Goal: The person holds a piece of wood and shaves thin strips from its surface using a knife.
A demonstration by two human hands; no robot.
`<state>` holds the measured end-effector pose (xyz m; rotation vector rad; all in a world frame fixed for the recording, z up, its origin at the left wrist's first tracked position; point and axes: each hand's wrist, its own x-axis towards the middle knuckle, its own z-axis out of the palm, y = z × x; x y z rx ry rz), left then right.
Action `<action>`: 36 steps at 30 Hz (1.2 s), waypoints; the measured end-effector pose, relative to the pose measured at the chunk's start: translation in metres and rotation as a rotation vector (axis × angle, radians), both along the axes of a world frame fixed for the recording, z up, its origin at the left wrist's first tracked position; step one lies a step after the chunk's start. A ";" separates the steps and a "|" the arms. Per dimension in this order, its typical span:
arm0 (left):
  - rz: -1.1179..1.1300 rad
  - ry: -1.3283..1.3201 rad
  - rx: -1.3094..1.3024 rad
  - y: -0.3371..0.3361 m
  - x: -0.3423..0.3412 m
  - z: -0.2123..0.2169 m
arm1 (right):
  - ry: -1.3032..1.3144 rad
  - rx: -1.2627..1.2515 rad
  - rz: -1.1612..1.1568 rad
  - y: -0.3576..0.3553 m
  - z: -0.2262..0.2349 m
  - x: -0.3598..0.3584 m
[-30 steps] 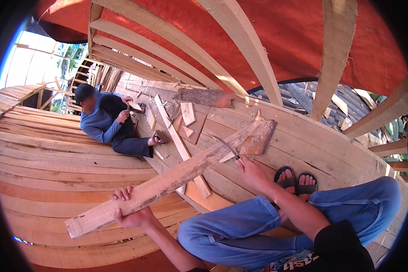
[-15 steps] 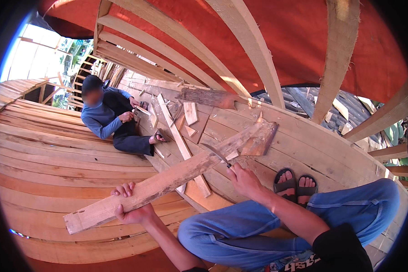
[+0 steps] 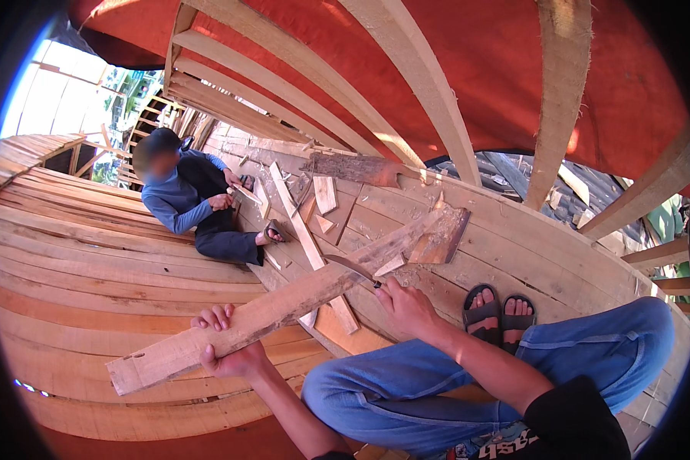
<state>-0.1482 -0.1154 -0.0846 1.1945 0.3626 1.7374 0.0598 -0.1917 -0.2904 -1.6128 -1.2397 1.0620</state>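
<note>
A long, rough-edged wooden plank (image 3: pixel 276 307) slants from the lower left up toward the middle right. My left hand (image 3: pixel 226 345) is wrapped around the plank near its lower left end, thumb on the near side and fingers over the far edge. My right hand (image 3: pixel 408 305) is closed on the handle of a knife with a curved blade (image 3: pixel 351 266). The blade lies across the plank's face, its tip near the far edge. The plank's upper right end rests by a bark-edged wood block (image 3: pixel 442 236). Most of the knife handle is hidden in my fist.
Across from me sits another person (image 3: pixel 188 192) in a blue top, working a piece of wood. Narrow boards (image 3: pixel 312 238), offcuts (image 3: pixel 325 195) and shavings lie between us. Curved timber ribs (image 3: pixel 425 84) rise before a red tarp (image 3: pixel 506 69). My sandalled feet (image 3: pixel 498 313) rest on the planked floor.
My right hand and the knife have slid a little left and down along the plank. My left hand keeps its hold. The other person has shifted slightly.
</note>
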 end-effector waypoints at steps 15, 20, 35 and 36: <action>-0.012 0.011 0.002 -0.001 0.001 0.000 | -0.040 0.003 -0.110 0.000 -0.054 0.009; 0.021 0.015 -0.019 -0.002 0.002 0.002 | -0.055 0.065 -0.115 0.001 -0.051 0.012; 0.035 0.033 0.013 -0.007 0.017 0.008 | -0.027 0.003 -0.140 0.001 -0.051 0.009; 0.031 0.037 0.016 -0.007 0.017 0.008 | -0.013 0.045 -0.134 0.002 -0.050 0.004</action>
